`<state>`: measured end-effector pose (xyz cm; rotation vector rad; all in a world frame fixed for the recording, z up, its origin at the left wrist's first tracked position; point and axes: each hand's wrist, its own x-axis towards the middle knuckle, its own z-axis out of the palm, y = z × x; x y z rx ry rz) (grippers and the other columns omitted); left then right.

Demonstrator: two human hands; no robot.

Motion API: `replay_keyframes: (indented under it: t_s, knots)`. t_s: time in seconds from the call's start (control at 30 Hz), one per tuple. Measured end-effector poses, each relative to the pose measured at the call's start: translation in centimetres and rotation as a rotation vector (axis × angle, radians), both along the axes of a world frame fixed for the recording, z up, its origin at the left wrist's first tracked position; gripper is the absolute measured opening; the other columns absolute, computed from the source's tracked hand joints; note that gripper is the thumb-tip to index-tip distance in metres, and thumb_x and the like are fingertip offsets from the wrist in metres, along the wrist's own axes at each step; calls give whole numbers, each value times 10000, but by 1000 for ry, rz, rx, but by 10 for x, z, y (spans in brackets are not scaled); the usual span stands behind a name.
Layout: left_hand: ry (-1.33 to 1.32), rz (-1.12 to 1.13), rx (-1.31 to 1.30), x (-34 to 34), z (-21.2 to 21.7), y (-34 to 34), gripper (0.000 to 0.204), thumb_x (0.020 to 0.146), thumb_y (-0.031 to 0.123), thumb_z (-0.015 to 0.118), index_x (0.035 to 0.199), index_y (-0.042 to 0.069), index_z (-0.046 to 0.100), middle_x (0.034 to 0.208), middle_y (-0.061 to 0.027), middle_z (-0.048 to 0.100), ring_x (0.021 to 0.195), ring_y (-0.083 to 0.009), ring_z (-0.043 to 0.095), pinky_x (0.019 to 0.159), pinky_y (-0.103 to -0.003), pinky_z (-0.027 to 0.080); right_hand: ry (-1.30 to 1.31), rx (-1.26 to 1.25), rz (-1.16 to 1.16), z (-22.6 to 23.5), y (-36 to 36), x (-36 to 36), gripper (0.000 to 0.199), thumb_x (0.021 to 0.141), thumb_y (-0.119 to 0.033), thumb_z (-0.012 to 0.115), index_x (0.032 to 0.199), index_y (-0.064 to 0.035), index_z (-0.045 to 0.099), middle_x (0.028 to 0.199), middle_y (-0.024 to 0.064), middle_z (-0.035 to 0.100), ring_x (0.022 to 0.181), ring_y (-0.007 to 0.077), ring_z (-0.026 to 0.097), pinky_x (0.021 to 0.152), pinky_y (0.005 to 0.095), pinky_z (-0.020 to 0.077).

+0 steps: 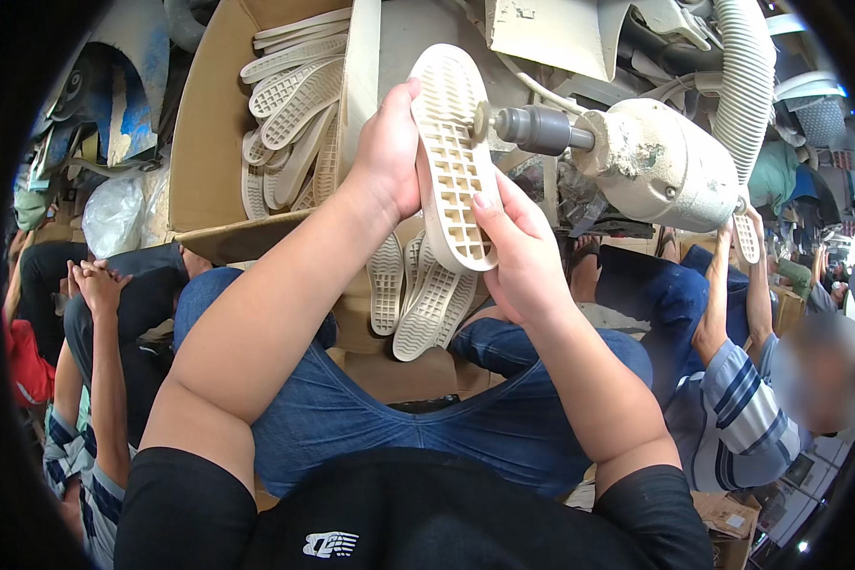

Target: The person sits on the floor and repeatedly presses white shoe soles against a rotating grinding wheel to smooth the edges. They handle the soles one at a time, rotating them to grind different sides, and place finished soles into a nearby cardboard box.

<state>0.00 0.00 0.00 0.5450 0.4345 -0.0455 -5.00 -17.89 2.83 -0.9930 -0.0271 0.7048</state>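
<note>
I hold a cream shoe sole (454, 142) with a grid pattern upright in both hands. My left hand (387, 152) grips its left edge near the top. My right hand (515, 252) grips its lower right edge. The sole's right edge touches the small disc tip of a grey spindle (538, 129) that sticks out of a dusty cream motor housing (657, 161). Below my hands, a few more cream soles (420, 290) lie between my knees.
A cardboard box (209, 142) at the upper left holds several stacked soles (294, 114). A ribbed hose (746, 85) runs over the motor. A person in a striped shirt (736, 408) sits at my right holding a sole (748, 237); another person's clasped hands (97, 277) are at my left.
</note>
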Motion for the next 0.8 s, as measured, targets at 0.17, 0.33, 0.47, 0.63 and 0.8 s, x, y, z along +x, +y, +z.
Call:
replay_keyframes:
  t_s: [0.17, 0.33, 0.47, 0.63, 0.8]
  knots:
    - [20, 20, 12, 21, -7, -3, 555, 1180, 402, 357, 1454, -22, 589, 1364, -198, 725, 1177, -321, 734, 1035, -504, 610, 27, -10, -36, -9, -1, 15, 427, 1174, -120, 505, 1580, 12, 503, 1422, 88, 679, 1240, 127, 672, 1055, 324, 568]
    - [28, 23, 20, 37, -10, 0, 564, 1186, 409, 344, 1478, -16, 571, 1387, -200, 711, 1181, -322, 734, 1033, -514, 609, 12, -123, 25, -8, -5, 24, 582, 1135, -173, 602, 1644, 26, 400, 1478, 102, 635, 1309, 154, 648, 1082, 330, 546]
    - [69, 14, 46, 25, -8, -7, 594, 1196, 438, 313, 1513, -9, 544, 1399, -207, 699, 1194, -331, 728, 1026, -514, 617, -439, -335, 116, -1, -13, 9, 853, 985, -155, 835, 1658, 34, 346, 1461, 100, 618, 1332, 157, 617, 1131, 348, 516]
    - [30, -146, -1, -6, -2, -13, 646, 1202, 514, 295, 1546, 16, 521, 1383, -213, 690, 1228, -359, 710, 1007, -516, 637, -205, -179, 119, 3, -20, -3, 967, 860, -27, 917, 1643, 55, 355, 1466, 108, 620, 1355, 166, 607, 1157, 353, 504]
    - [-56, -155, 35, -17, 7, -19, 648, 1197, 543, 322, 1535, 23, 512, 1355, -212, 688, 1181, -343, 726, 980, -495, 644, -280, -145, 81, 4, -16, -3, 965, 838, 21, 905, 1644, 49, 375, 1456, 97, 637, 1349, 159, 618, 1155, 343, 514]
